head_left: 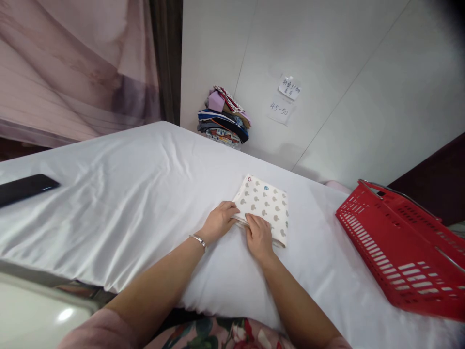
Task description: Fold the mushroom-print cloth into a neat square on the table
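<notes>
A folded white cloth [267, 201] with a grey printed pattern and a few coloured motifs lies flat on the white-covered table [138, 194]. My left hand [220, 220] is closed on its near left corner, thumb and fingers pinching the edge. Along the near edge, my right hand [259, 236] grips the cloth too, its fingers over the top and the thumb side low at the fold. Several layers show at the near edge. A silver bracelet [198, 241] circles my left wrist.
A red plastic basket [395, 247] with metal handles stands on the right. At far left lies a black phone [29, 188]. Beyond the table's back edge is a stack of folded fabrics [223, 118] against a white wall with paper notes [283, 104]. A pink curtain [72, 63] hangs at upper left.
</notes>
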A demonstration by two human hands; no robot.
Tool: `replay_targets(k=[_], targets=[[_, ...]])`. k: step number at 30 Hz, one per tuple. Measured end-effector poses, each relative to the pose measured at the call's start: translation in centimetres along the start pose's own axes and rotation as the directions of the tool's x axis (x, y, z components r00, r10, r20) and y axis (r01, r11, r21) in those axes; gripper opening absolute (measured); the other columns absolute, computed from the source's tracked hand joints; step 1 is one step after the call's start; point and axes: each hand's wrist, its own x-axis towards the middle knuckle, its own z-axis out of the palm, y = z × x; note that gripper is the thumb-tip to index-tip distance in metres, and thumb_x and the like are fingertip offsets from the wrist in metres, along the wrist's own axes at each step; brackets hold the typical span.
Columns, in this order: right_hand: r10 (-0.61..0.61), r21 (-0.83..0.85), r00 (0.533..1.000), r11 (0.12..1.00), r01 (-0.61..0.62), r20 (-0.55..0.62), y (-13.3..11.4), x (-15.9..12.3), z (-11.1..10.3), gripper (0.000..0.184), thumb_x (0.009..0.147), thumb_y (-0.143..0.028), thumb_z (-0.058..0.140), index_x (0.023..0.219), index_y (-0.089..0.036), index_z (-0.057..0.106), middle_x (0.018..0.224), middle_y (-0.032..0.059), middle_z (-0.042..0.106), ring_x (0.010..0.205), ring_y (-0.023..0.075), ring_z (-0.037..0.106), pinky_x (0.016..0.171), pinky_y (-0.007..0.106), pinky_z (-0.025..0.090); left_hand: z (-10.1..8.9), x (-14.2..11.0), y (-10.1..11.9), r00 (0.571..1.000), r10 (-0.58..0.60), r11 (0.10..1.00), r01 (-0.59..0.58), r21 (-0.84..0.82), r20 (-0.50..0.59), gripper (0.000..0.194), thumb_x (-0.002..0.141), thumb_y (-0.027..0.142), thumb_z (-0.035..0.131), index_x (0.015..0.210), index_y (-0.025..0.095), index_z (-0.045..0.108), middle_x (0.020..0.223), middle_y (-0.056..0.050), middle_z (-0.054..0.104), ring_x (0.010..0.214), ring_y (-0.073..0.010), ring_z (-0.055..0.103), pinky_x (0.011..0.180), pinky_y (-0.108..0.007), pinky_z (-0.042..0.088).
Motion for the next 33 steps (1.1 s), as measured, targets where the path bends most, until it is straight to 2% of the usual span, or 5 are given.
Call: replay_targets(k=[10, 19, 24, 27, 33], targets=[[0.0, -0.02, 1.0, 1.0, 0.0, -0.006, 0.0, -0.1, 0.1, 0.04, 0.084, -0.014, 0.042, 0.123, -0.02, 0.049, 0.114, 0.0075, 0.059, 0.105, 0.02, 0.05, 0.088, 0.035, 0.036, 0.0, -0.1, 0.6, 0.999, 0.021, 1.0, -0.02, 0.014, -0.037, 0.028, 0.076, 0.017, 0.058, 0.103, 0.022, 0.06, 0.107, -0.005, 0.056, 0.104, -0.0198, 0.049, 0.082, -0.032, 0.048], [-0.001, -0.035, 1.0, 0.999, 0.0, -0.015, 0.0, 0.0, 0.0, 0.038, 0.084, -0.014, 0.042, 0.121, -0.019, 0.051, 0.114, 0.0073, 0.059, 0.105, 0.0202, 0.05, 0.088, 0.035, 0.036, 0.2, 0.1, 0.8, 1.0, 0.012, 0.999, -0.011, 0.038, -0.029, 0.021, 0.077, 0.014, 0.056, 0.096, 0.02, 0.061, 0.101, -0.005, 0.057, 0.101, -0.0194, 0.05, 0.083, -0.031, 0.047], [-0.006, -0.036, 1.0, 0.999, 0.006, -0.011, 0.0, -0.2, 0.2, 0.038, 0.085, -0.014, 0.042, 0.121, -0.018, 0.05, 0.114, 0.008, 0.059, 0.106, 0.0199, 0.05, 0.089, 0.035, 0.036, -0.1, 0.0, 1.1, 0.997, 0.05, 0.994, -0.044, 0.102, -0.058, 0.029, 0.078, 0.022, 0.06, 0.107, 0.022, 0.059, 0.108, -0.006, 0.057, 0.106, -0.0221, 0.047, 0.087, -0.037, 0.043], [-0.005, -0.049, 1.0, 0.999, 0.004, -0.01, -0.2, -0.1, 0.2, 0.039, 0.084, -0.013, 0.043, 0.122, -0.018, 0.05, 0.114, 0.008, 0.059, 0.106, 0.0199, 0.05, 0.089, 0.035, 0.036, -0.2, 0.1, 1.0, 0.998, 0.053, 0.991, -0.05, 0.122, -0.016, 0.026, 0.08, 0.022, 0.058, 0.105, 0.023, 0.06, 0.107, -0.005, 0.058, 0.106, -0.0225, 0.047, 0.087, -0.039, 0.04], [-0.037, 0.027, 0.992, 0.999, 0.034, 0.117, 1.4, -0.1, -2.9, 0.033, 0.086, -0.016, 0.04, 0.116, -0.02, 0.054, 0.108, 0.0061, 0.062, 0.1, 0.0193, 0.055, 0.083, 0.033, 0.042, -0.3, 0.0, 0.7, 0.999, 0.038, 0.994, -0.041, 0.098, 0.026, 0.021, 0.082, 0.021, 0.055, 0.101, 0.024, 0.062, 0.104, -0.005, 0.059, 0.103, -0.0219, 0.049, 0.086, -0.039, 0.039]])
